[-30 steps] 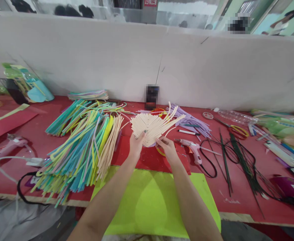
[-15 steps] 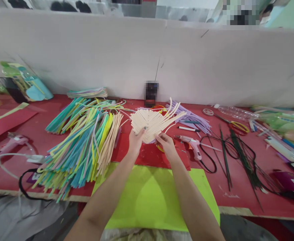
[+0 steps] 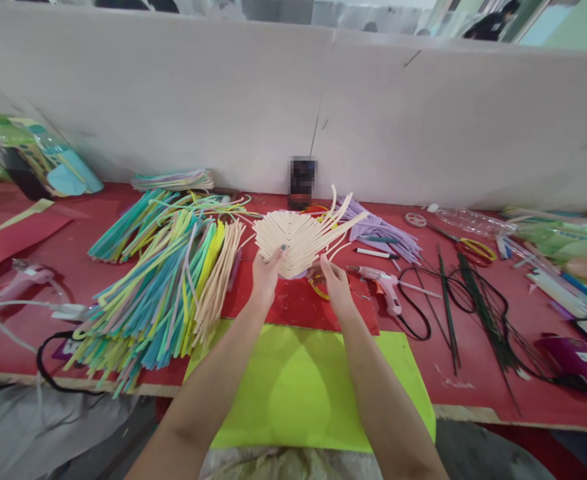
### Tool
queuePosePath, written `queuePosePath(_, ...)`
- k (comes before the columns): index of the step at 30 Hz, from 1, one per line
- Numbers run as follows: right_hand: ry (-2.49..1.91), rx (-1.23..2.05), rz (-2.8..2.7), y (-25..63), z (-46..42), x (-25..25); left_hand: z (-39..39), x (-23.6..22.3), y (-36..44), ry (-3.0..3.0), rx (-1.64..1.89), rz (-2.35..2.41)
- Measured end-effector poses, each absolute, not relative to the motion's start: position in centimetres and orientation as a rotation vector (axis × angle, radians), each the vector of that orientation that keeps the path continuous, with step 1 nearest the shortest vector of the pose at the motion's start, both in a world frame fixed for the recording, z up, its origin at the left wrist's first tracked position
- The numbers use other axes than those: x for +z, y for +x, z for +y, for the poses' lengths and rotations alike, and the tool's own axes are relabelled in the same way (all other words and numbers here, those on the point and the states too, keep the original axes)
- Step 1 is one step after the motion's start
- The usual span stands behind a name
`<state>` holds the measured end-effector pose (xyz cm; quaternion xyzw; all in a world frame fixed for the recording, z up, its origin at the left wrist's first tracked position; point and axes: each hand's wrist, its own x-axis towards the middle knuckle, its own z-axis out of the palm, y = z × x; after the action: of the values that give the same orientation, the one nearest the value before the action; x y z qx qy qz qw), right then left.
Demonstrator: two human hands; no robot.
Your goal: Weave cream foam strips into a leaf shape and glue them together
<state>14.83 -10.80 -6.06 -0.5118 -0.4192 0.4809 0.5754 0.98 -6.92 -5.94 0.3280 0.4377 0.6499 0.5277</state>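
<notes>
My left hand [image 3: 267, 270] grips the lower left of a fan-shaped piece of cream pipe cleaners [image 3: 293, 233], its thumb lying on the front. The stems meet along a middle line in a V pattern, and several loose ends spread out at the upper right. At the piece's lower right edge, my right hand [image 3: 334, 283] has thumb and finger pinched by a cream pipe cleaner [image 3: 341, 248]; the fingertips' exact hold is small in view. Beneath both hands lies a red sheet [image 3: 253, 303], with yellow scissor handles [image 3: 318, 288] partly hidden behind the right fingers.
Left of my arms lies a big pile of coloured pipe cleaners [image 3: 158, 293]. Purple pipe cleaners [image 3: 386, 235], a marker [image 3: 373, 254], a pink glue gun [image 3: 386, 287], scissors [image 3: 476, 250] and dark green stems [image 3: 488, 313] are on the right. A yellow-green sheet [image 3: 303, 387] covers the front edge.
The fan-shaped piece has shifted slightly left and up with my left hand. My right fingers have moved away from its lower middle toward the loose stems on the right.
</notes>
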Motion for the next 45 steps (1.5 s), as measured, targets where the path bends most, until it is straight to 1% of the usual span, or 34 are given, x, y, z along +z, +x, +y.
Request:
queuePosePath(5,-1.239,1.024,-1.077,14.8,-11.0,-6.0,-7.1,-6.1,1.2,0.826,1.520,1.037)
queuePosePath(21,-1.301,0.990,-1.076,14.9,-10.8,-6.7,-7.5,-6.0,1.2,0.947,1.603,1.175)
queuePosePath(26,-1.374,0.884,-1.194,14.6,-11.2,-6.5,-7.2,-6.5,1.2,0.932,1.608,1.169)
queuePosePath(34,-1.441,0.855,-1.193,14.4,-11.4,-6.4,-7.5,-6.2,1.4,0.958,1.598,1.201)
queuePosePath(45,-1.523,0.571,-1.319,13.2,-12.0,-6.1,-7.3,-6.9,1.4,0.949,1.615,1.188)
